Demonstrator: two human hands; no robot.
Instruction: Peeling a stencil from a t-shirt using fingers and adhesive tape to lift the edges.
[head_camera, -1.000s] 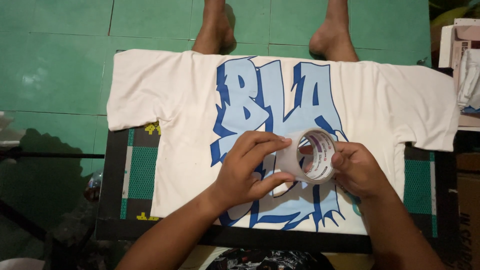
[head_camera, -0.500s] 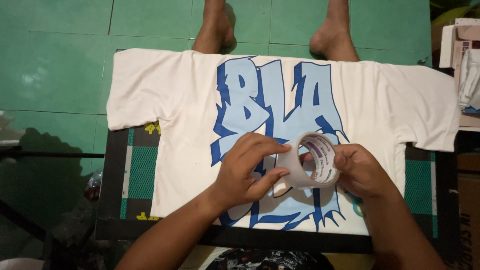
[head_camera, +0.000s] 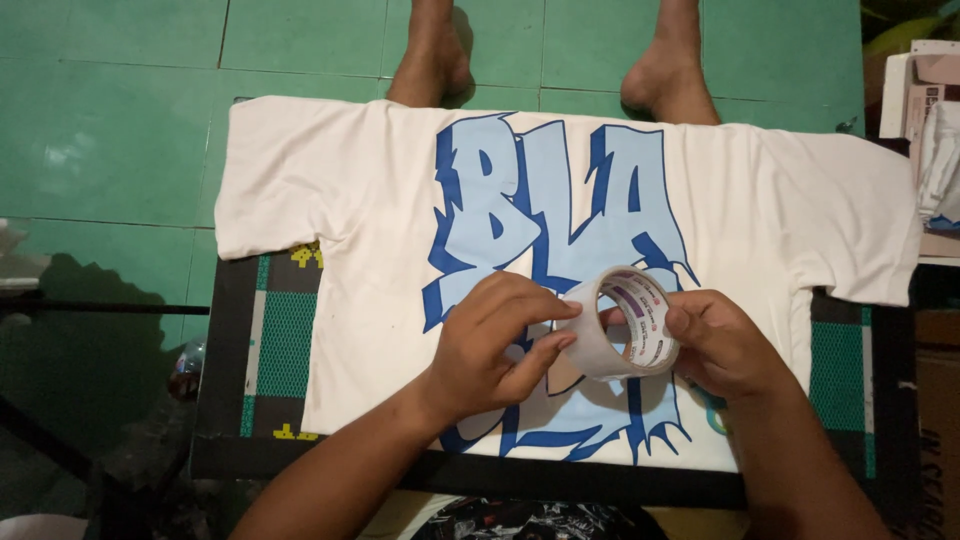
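The roll of clear tape (head_camera: 625, 325) has turned a little between the hands since the earlier frames: its open core, which faced more toward the camera a second ago, now tilts further to the right, and the left thumb has slid along the outer winding toward the roll's near edge. The left hand (head_camera: 495, 345) is closed around the roll's left side, fingers (head_camera: 530, 300) curled over the top and the thumb pressed on the tape surface. The right hand (head_camera: 725, 340) holds the roll's right rim, its thumb hooked at the edge of the core and the other fingers tucked behind, where they are hidden. The roll is held just above the lower middle of a white T-shirt (head_camera: 330, 190) with large blue lettering, which lies spread flat, unchanged, on a dark table (head_camera: 225, 400) with green patterned panels. Beyond the far edge of the table, another person's two bare feet (head_camera: 430, 60) stand on the green tiled floor (head_camera: 110, 110), in the same place as before. A stack of cardboard boxes (head_camera: 925, 95) shows at the right edge.
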